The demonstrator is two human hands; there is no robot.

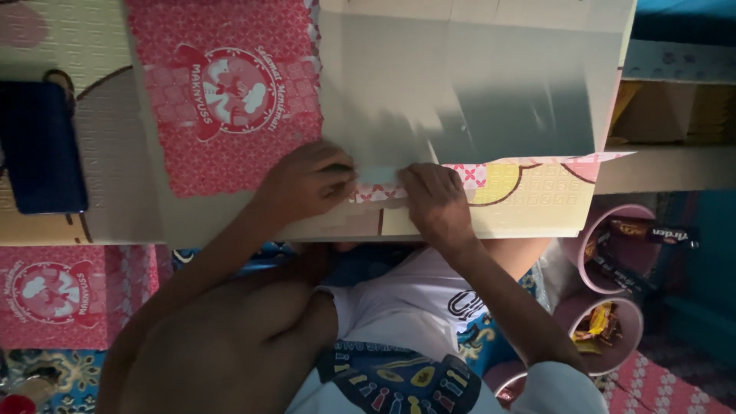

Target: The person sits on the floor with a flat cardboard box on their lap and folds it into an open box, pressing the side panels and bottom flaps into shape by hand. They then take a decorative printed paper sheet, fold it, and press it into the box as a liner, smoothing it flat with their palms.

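A flat, unfolded cardboard box (pixel 460 84) lies in front of me, grey-white on its inner side, with a red patterned printed panel (pixel 230 92) at its left. My left hand (pixel 307 182) presses down on the board at the lower edge of the red panel, fingers curled. My right hand (pixel 437 201) presses on a narrow red-and-white patterned flap (pixel 471 176) next to it, fingertips almost touching the left hand. Both hands rest flat on the cardboard; neither lifts anything. My knees and white shorts show below.
A dark blue flat object (pixel 38 146) lies at the far left. Another red printed box (pixel 54 295) sits at the lower left. Two pink round containers (pixel 606 245) with wrapped snacks stand at the right. A patterned mat covers the floor.
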